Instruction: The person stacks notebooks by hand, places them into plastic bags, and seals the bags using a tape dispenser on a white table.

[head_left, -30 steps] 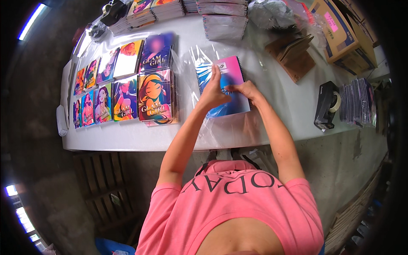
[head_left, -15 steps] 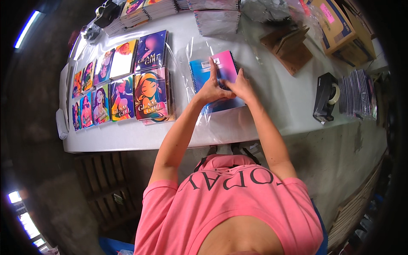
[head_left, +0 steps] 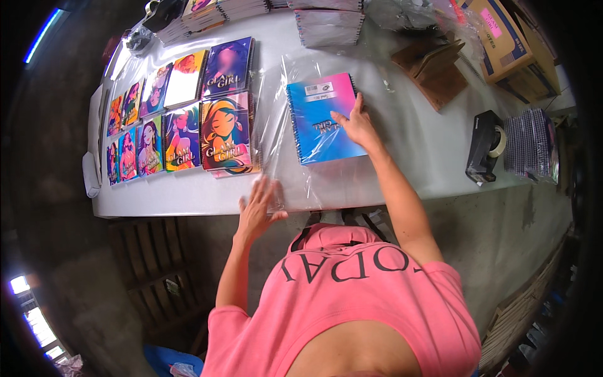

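Observation:
A blue and pink spiral notebook (head_left: pixel 320 129) lies in front of me with its back cover up and a white label near its top. Under and left of it spreads a clear plastic sheet (head_left: pixel 276 119), creased and shiny. My right hand (head_left: pixel 359 127) rests on the notebook's right edge, thumb on the cover and fingers apart. Near the table's front edge, my left hand (head_left: pixel 257 210) has its fingers spread over the plastic's lower left corner, slightly blurred and holding nothing I can see. Two rows of notebooks with illustrated covers (head_left: pixel 182 138) lie to its upper left.
Stacked notebooks (head_left: pixel 328 28) stand at the back of the white table (head_left: pixel 163 204). On the right are a brown wooden stand (head_left: pixel 433 78), a cardboard box (head_left: pixel 518 56), a black tape dispenser (head_left: pixel 483 147) and a wrapped notebook stack (head_left: pixel 531 147).
My left hand has left the notebook and moved down and left to the table's front edge. My right hand stays at the notebook's right side, and more of the cover shows.

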